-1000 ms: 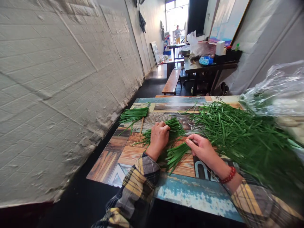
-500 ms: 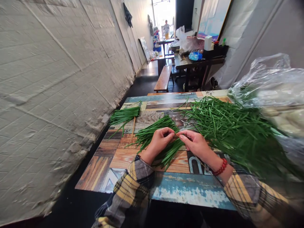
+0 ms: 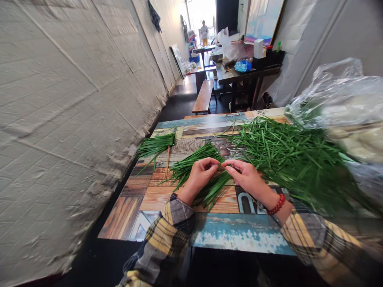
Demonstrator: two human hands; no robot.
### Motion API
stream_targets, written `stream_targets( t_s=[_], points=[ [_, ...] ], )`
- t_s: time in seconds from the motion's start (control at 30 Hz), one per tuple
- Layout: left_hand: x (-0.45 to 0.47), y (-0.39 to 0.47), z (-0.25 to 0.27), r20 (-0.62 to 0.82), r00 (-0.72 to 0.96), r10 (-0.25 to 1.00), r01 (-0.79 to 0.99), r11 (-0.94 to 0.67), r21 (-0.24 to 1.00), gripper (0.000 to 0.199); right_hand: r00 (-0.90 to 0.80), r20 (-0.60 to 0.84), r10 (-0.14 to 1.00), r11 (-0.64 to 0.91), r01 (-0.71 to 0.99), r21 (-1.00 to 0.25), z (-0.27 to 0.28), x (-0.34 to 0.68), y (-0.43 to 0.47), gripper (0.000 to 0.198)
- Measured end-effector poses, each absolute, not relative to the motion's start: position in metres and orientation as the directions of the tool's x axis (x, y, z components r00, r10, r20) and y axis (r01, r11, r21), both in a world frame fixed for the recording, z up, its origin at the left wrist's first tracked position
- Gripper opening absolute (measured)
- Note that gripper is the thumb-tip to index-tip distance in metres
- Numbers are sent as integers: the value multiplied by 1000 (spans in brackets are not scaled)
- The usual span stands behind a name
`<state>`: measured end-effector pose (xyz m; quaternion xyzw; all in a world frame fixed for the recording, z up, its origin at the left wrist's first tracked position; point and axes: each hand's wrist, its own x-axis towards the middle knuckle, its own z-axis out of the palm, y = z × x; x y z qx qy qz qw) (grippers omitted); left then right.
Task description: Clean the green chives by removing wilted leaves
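Both hands meet over the middle of the table. My left hand (image 3: 203, 173) is closed in a pinch at a green chive, its fingertips almost touching those of the other hand. My right hand (image 3: 247, 177), with a red bead bracelet at the wrist, is pinched on thin bamboo skewers, mostly hidden by the palm. Cut chives (image 3: 196, 159) lie side by side beyond and under the left hand, and more chive ends (image 3: 214, 193) stick out below. To the left rests a row of chives (image 3: 157, 144) threaded on bamboo skewers (image 3: 167, 163).
A large loose heap of chives (image 3: 281, 151) covers the table's right side, beside a clear plastic bag (image 3: 344, 99) with pale contents. A white brick wall (image 3: 60, 119) runs along the left. Behind are a bench (image 3: 204, 97), a cluttered dark table (image 3: 239, 75) and a distant person (image 3: 204, 34).
The view has shifted slightly. My fingertips stay together at the chive and skewers, with only small finger movements. The chive rows and heap lie as before.
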<state>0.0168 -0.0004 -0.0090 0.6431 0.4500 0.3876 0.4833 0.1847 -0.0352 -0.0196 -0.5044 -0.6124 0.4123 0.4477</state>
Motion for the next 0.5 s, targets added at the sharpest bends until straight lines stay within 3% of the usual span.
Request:
stream_targets(
  t_s=[0.33, 0.5],
  points=[
    [18, -1, -11, 94, 284, 954, 234, -164, 958, 16, -83, 119, 989, 135, 239, -962, -23, 184, -34, 29],
    [15, -1, -10, 246, 312, 918, 418, -365, 832, 14, -95, 128, 987, 148, 251, -956, -25, 181, -32, 29]
  ],
)
